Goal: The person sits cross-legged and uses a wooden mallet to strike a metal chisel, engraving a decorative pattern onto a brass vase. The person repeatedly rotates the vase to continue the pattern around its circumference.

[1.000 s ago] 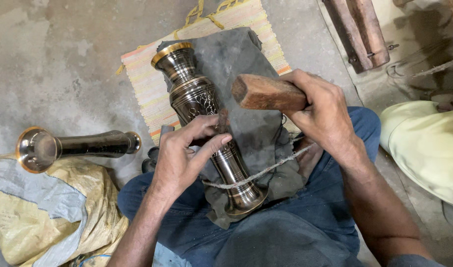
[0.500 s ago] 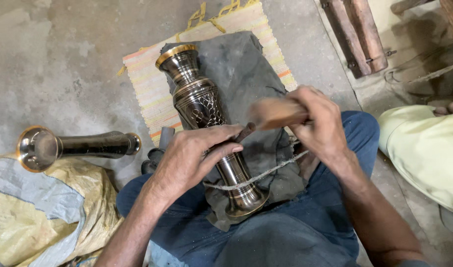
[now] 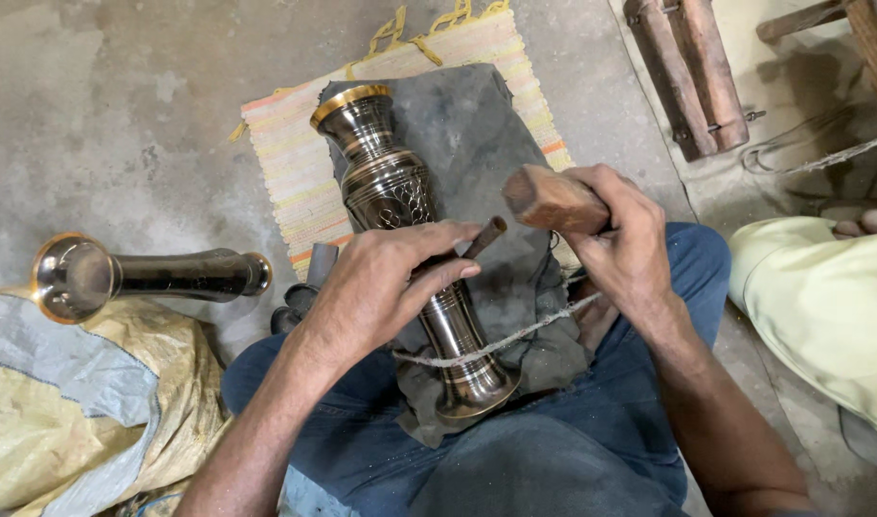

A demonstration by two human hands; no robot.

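Observation:
A dark engraved metal vase [image 3: 400, 201] with brass rims lies on a grey cloth [image 3: 477, 144] across my lap, its mouth pointing away from me. My left hand [image 3: 386, 282] rests on the vase's middle and pinches a thin dark chisel [image 3: 484, 236] against it. My right hand [image 3: 620, 239] grips a wooden mallet [image 3: 551, 198], held raised just right of the chisel's top end. A rough string [image 3: 515, 337] runs across the vase's narrow stem near its foot.
A second dark vase [image 3: 137, 278] lies on its side on the concrete floor at left, beside a yellow sack [image 3: 65, 402]. A striped mat [image 3: 295, 163] lies under the cloth. Wooden pieces [image 3: 687, 72] sit at top right. Another person's pale green clothing [image 3: 821, 306] is at right.
The mallet came down onto the chisel half a second ago and is now lifted off it again. My left hand has stayed on the vase with the chisel.

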